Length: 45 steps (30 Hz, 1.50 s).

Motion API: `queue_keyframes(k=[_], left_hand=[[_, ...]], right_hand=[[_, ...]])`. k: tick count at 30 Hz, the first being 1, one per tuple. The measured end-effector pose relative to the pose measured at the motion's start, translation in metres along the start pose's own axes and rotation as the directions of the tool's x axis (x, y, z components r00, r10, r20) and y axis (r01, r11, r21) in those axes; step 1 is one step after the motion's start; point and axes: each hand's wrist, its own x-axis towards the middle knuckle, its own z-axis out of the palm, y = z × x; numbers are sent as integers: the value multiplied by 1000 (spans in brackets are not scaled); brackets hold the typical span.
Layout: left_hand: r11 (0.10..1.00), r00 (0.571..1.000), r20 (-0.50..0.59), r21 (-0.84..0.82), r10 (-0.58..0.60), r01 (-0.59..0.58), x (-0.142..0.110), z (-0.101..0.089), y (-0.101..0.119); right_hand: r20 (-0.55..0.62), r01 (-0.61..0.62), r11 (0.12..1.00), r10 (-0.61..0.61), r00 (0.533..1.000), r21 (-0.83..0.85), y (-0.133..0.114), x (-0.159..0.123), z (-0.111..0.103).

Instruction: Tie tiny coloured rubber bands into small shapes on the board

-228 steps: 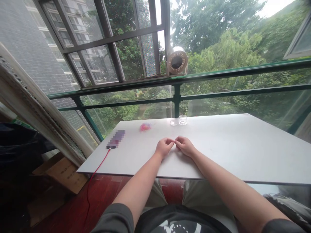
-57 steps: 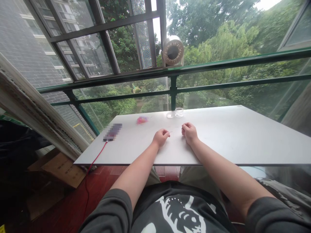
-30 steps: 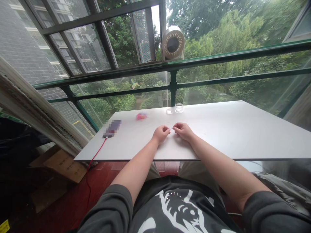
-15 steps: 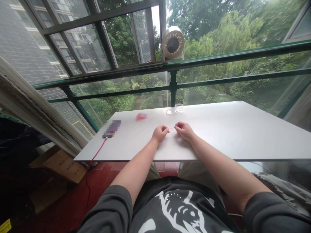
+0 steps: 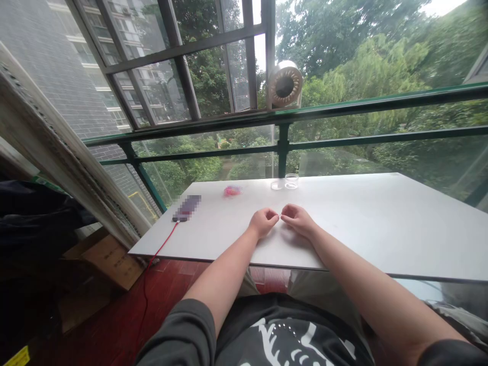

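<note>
At center frame, fingertips pinched, the hands [image 5: 280, 221] nearly meet over the surface [image 5: 366, 229]; any held item is indiscernible.

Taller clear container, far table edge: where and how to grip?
Likely best from above: pinch the clear container by its near and far walls. It stands upright and round, and the shallow clear dish crowds its left side.

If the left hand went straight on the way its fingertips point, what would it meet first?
Most likely the right hand, at its fingertips; the left hand points across at them, though one view leaves depth unclear.
</note>
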Motion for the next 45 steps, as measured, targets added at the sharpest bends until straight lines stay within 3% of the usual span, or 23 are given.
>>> queue_keyframes(k=[6, 15, 32, 45], left_hand=[[999, 1000, 25, 50, 6, -7, -3, 1, 4], [998, 998, 57, 69, 4, -8, -4, 2, 6], [987, 995, 84, 159, -50, 36, -11, 0, 17], [986, 996, 63, 156, -63, 52, -8, -1, 15]], right_hand=[[80, 5, 999, -8, 997, 36, 0, -2, 2], [60, -35, 999, 34, 998, 12, 4, -1, -2], [84, 83, 991, -75, 994, -105, -2, -1, -5], [112, 37, 994, -26, 993, -103, -2, -3, -6]])
